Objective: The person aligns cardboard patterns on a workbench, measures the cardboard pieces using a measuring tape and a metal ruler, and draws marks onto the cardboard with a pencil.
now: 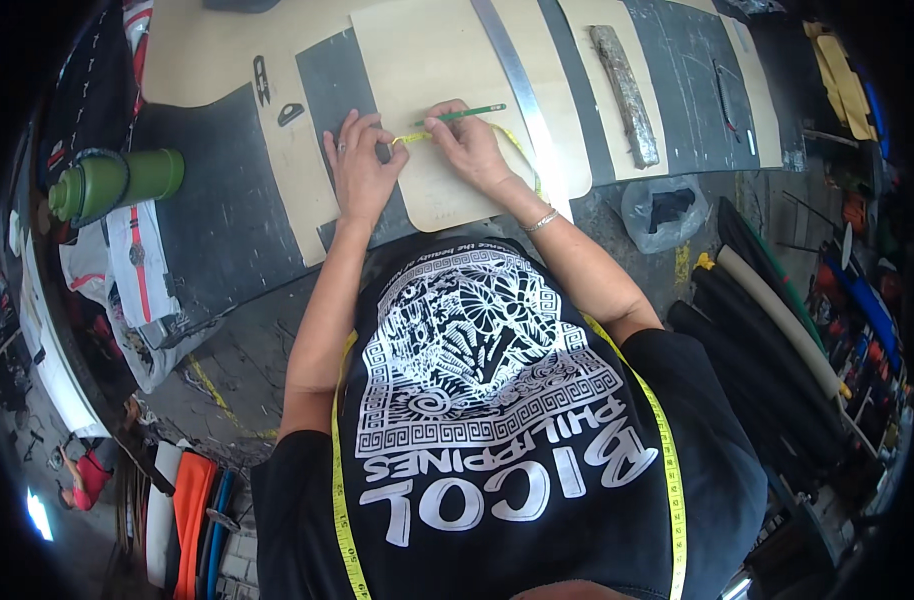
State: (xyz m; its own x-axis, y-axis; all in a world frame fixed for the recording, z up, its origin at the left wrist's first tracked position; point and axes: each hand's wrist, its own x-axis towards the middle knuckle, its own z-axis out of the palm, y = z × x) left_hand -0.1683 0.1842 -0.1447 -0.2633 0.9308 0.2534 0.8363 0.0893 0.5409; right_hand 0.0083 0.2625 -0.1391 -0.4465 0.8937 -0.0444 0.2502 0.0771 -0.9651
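Note:
My left hand (363,168) lies at the left edge of a tan board sheet (442,60), its thumb and forefinger pinched on the end of a yellow measuring tape (413,137). The tape runs right across the sheet and passes under my right hand (469,150), coming out beyond it and bending down toward the near edge. A green pencil (485,111) sits between the fingers of my right hand, pointing left. Right of that hand, a long metal ruler (517,75) lies across the sheet. The rest of the tape (667,450) hangs around my neck.
Thread snips (261,80) and a small dark tool (290,114) lie on board at left. A green bottle (127,185) and a wristwatch (137,252) are farther left. A worn wooden bar (625,95) lies right of the ruler. A plastic bag (665,215) hangs at the table's near edge.

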